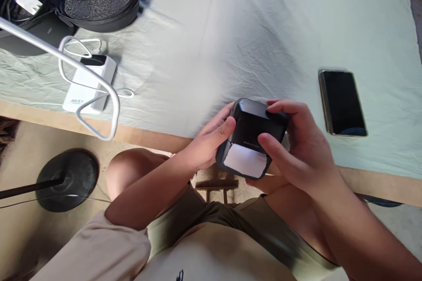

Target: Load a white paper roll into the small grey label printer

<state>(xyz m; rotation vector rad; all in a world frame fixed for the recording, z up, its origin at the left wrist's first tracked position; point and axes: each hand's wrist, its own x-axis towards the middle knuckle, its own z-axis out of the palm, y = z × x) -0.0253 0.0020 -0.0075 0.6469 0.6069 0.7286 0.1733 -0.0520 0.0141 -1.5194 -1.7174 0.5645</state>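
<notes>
Holding black box (247, 128), white patch (245, 160), illegible lettering (251, 145)

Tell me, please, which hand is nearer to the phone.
Right. The right hand, at the right side of the black box, is left of the phone; the left hand is farther left, across the box.

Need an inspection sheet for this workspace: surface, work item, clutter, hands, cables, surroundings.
Surface: pale cloth, wrinkled, over the table.
Work item: black box, pale patch on one face.
Clutter: phone at right; white power bank and open black case at left.
Hands: left hand and right hand both hold the box.
Cables: white cable, loosely looped across the power bank in view.
Surroundings: round black base on the floor, left.
</notes>
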